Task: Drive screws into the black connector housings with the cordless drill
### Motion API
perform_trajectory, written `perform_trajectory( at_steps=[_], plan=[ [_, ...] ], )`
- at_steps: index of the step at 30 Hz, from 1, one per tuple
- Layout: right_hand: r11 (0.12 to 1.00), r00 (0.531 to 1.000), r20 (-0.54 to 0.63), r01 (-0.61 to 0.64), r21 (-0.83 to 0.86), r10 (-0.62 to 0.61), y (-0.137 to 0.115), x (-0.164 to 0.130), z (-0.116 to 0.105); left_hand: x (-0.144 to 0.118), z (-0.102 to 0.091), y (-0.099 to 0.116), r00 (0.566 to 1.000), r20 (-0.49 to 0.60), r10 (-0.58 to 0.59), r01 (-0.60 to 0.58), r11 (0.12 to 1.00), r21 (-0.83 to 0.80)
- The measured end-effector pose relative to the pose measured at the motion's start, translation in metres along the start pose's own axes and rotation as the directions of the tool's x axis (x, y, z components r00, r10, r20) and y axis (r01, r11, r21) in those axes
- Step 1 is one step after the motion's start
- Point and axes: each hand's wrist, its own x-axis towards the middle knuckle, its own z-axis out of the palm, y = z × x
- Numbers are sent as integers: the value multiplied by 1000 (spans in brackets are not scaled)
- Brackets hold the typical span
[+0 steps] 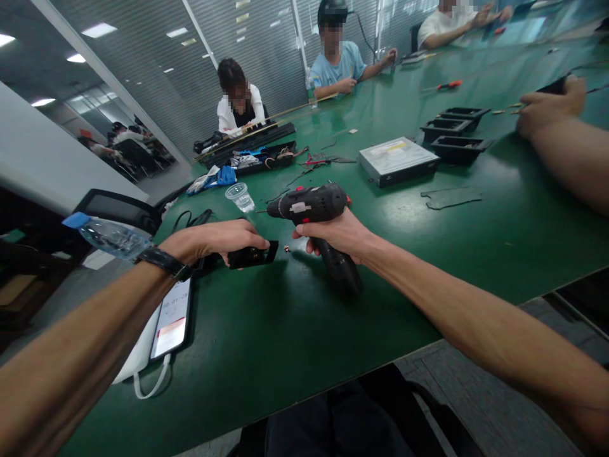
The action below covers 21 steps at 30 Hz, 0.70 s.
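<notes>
My right hand (pixel 335 231) is wrapped round the grip of a black cordless drill (pixel 311 204) with red details. Its thin bit points left, above the table. Lower and to the left, my left hand (pixel 226 238) grips a small black box-like part (pixel 254 255), with the thumb on its upper edge; what lies inside the part is too dark to make out. A tiny coppery piece (pixel 287 249) rests on the green table (pixel 304 336) between the two hands. Just beyond the left hand, a clear plastic cup (pixel 240 197) stands tilted in view.
A water bottle (pixel 107 236) and a charging phone (pixel 172 320) are by my left forearm. Farther off are blue-white gloves (pixel 212 180), a tool tray (pixel 266 158), a silver disc drive (pixel 398 160) and black trays (pixel 459 149). Another person's hand (pixel 552 108) works at right; several people sit beyond.
</notes>
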Motion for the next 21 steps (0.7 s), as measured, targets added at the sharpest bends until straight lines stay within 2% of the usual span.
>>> perform_trajectory(
  at_steps=[3,6,9,12,14,17,19,21],
  plan=[
    [1000,1000,5,-1,-3,1,-1,0,0,0,3,-3,999,-34,22,-20,997,73],
    [1000,1000,6,-1,8,1,-2,-1,0,0,7,-1,984,-152,93,-76,990,116],
    [1000,1000,0,-8,10,8,-2,-1,0,-1,9,-2,970,-204,132,-146,987,-59],
    [1000,1000,-20,-14,13,14,-1,-1,1,-3,12,-10,987,-159,20,-76,934,-350],
    [1000,999,-33,-22,18,23,-1,0,1,-4,16,-16,995,-96,-12,-44,828,-559],
    [999,999,-31,-32,15,33,-1,0,1,-10,28,-24,998,-61,8,-54,579,-814],
    [999,999,-32,-32,24,33,-1,0,1,-16,40,-26,998,-65,18,-66,411,-909],
    [999,999,-36,-28,38,30,-1,0,2,-23,56,-26,996,-82,40,-90,282,-955]
  ],
)
